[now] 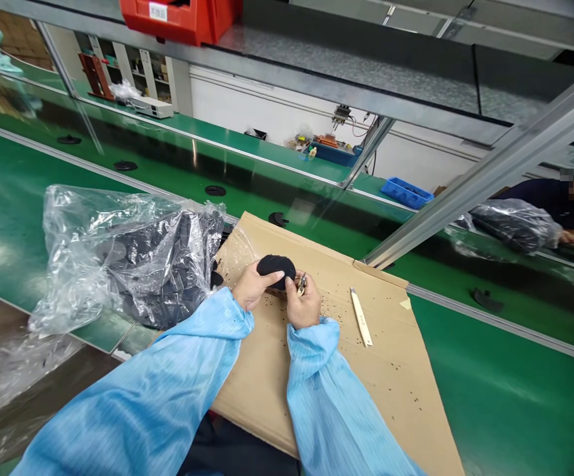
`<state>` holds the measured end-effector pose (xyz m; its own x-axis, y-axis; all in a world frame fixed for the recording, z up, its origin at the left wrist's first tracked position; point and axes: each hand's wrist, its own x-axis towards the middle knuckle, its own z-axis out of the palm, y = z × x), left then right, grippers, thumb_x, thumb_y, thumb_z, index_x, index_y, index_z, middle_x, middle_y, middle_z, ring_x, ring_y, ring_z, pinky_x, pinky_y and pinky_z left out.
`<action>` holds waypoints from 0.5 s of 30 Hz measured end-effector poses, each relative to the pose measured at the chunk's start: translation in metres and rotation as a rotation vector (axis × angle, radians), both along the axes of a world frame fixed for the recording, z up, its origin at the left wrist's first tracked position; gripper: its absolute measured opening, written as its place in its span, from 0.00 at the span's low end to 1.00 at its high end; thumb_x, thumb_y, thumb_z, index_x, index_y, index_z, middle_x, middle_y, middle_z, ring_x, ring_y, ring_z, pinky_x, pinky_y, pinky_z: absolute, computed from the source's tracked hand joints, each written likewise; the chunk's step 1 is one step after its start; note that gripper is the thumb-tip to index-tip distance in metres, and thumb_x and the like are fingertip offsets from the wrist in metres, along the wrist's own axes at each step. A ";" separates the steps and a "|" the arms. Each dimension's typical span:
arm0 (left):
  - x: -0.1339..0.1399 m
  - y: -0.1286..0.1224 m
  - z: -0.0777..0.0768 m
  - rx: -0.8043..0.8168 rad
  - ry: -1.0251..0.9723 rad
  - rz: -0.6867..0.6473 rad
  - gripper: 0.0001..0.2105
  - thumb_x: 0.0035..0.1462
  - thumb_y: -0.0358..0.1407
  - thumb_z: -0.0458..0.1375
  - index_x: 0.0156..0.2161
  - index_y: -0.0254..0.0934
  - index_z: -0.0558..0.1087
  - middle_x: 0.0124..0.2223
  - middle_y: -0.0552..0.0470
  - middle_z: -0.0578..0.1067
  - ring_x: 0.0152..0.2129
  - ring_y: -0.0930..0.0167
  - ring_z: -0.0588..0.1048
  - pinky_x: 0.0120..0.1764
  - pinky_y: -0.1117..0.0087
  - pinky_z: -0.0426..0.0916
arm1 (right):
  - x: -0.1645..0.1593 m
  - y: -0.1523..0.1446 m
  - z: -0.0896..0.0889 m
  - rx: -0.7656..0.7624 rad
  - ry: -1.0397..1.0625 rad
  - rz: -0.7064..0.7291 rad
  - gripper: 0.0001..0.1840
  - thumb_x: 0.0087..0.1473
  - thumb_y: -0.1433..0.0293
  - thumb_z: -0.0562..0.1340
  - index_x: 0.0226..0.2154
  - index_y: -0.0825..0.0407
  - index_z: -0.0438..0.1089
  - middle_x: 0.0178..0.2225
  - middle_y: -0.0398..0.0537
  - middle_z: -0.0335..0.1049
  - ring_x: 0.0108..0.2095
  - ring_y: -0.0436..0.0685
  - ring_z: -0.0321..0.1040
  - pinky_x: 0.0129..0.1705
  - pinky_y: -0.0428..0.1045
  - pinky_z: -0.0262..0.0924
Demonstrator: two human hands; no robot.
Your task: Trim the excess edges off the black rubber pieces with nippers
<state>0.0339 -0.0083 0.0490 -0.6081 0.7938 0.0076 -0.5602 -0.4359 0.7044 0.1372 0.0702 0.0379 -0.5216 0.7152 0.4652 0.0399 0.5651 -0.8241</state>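
Observation:
My left hand [251,285] grips a round black plastic part [276,266] above a sheet of cardboard [346,370]. My right hand [303,305] holds a small metal cutting tool [301,284] against the edge of that part. Tiny black trimmings speckle the cardboard around both hands. Both arms wear light blue sleeves.
A clear plastic bag [133,254] of several black parts lies left of my hands. A cream-coloured stick tool [361,317] rests on the cardboard to the right. Single black parts [215,190] sit on the green conveyor belt [505,396]. Another person [555,198] works at far right.

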 end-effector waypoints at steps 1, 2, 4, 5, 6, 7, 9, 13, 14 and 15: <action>0.000 0.000 0.000 -0.001 0.005 -0.003 0.23 0.35 0.30 0.73 0.41 0.30 0.75 0.43 0.46 0.76 0.42 0.66 0.73 0.54 0.59 0.61 | 0.000 0.000 0.000 0.012 0.000 0.005 0.19 0.54 0.58 0.59 0.43 0.55 0.68 0.35 0.50 0.71 0.34 0.56 0.68 0.40 0.50 0.64; 0.000 0.000 -0.001 -0.007 0.009 -0.001 0.23 0.35 0.31 0.73 0.41 0.30 0.75 0.42 0.46 0.76 0.42 0.66 0.73 0.54 0.59 0.61 | 0.000 -0.001 0.001 0.024 -0.005 0.016 0.20 0.55 0.58 0.59 0.44 0.55 0.68 0.37 0.51 0.72 0.36 0.56 0.69 0.42 0.51 0.64; -0.001 -0.001 -0.002 -0.030 0.008 0.007 0.23 0.36 0.32 0.73 0.41 0.30 0.75 0.42 0.46 0.76 0.41 0.66 0.73 0.54 0.58 0.61 | 0.000 -0.002 0.002 0.029 -0.020 0.053 0.19 0.55 0.58 0.59 0.44 0.54 0.69 0.38 0.51 0.73 0.37 0.57 0.69 0.43 0.51 0.64; -0.002 -0.001 -0.003 -0.042 0.003 0.006 0.23 0.36 0.32 0.73 0.40 0.30 0.75 0.41 0.46 0.76 0.40 0.66 0.74 0.54 0.58 0.61 | 0.000 -0.002 0.003 0.018 -0.026 0.065 0.19 0.56 0.58 0.59 0.42 0.54 0.70 0.36 0.50 0.73 0.36 0.57 0.69 0.42 0.51 0.64; -0.002 -0.001 -0.003 -0.049 -0.002 -0.002 0.23 0.35 0.32 0.73 0.40 0.30 0.75 0.41 0.46 0.76 0.40 0.66 0.74 0.54 0.58 0.61 | 0.000 -0.002 0.004 -0.006 -0.027 0.069 0.19 0.56 0.57 0.59 0.40 0.55 0.71 0.34 0.49 0.73 0.35 0.56 0.69 0.40 0.50 0.64; -0.003 -0.002 -0.004 -0.049 -0.005 -0.016 0.23 0.35 0.32 0.73 0.40 0.30 0.75 0.40 0.47 0.76 0.40 0.66 0.73 0.53 0.59 0.61 | 0.000 -0.001 0.005 -0.035 -0.020 0.067 0.19 0.55 0.56 0.59 0.39 0.55 0.71 0.32 0.49 0.73 0.33 0.56 0.69 0.39 0.50 0.64; -0.004 -0.003 -0.004 -0.036 0.004 -0.057 0.24 0.33 0.31 0.73 0.40 0.30 0.75 0.40 0.46 0.76 0.40 0.66 0.73 0.53 0.60 0.61 | 0.001 0.001 0.006 -0.091 0.005 0.061 0.20 0.54 0.55 0.60 0.37 0.56 0.71 0.31 0.48 0.72 0.33 0.55 0.68 0.37 0.50 0.64; -0.003 -0.005 -0.002 -0.016 0.031 -0.106 0.24 0.32 0.28 0.73 0.40 0.30 0.76 0.41 0.47 0.76 0.41 0.67 0.73 0.53 0.61 0.61 | 0.002 0.006 0.007 -0.196 0.068 0.093 0.22 0.48 0.54 0.65 0.36 0.56 0.71 0.31 0.48 0.72 0.32 0.55 0.68 0.37 0.50 0.65; -0.002 -0.005 -0.001 -0.015 0.030 -0.104 0.24 0.32 0.29 0.73 0.40 0.30 0.76 0.41 0.47 0.76 0.40 0.67 0.73 0.52 0.62 0.62 | 0.002 0.007 0.007 -0.210 0.071 0.103 0.22 0.47 0.54 0.65 0.36 0.56 0.71 0.31 0.48 0.72 0.32 0.55 0.68 0.37 0.50 0.65; -0.002 -0.005 0.000 -0.016 0.027 -0.094 0.23 0.33 0.29 0.73 0.39 0.30 0.76 0.40 0.47 0.76 0.39 0.67 0.73 0.51 0.62 0.62 | 0.002 0.007 0.007 -0.218 0.069 0.111 0.22 0.47 0.54 0.66 0.36 0.56 0.71 0.31 0.48 0.72 0.32 0.55 0.68 0.37 0.50 0.65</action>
<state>0.0320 -0.0134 0.0487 -0.5310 0.8473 0.0101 -0.5787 -0.3713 0.7261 0.1395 0.0774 0.0453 -0.5748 0.7430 0.3429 -0.0726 0.3711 -0.9258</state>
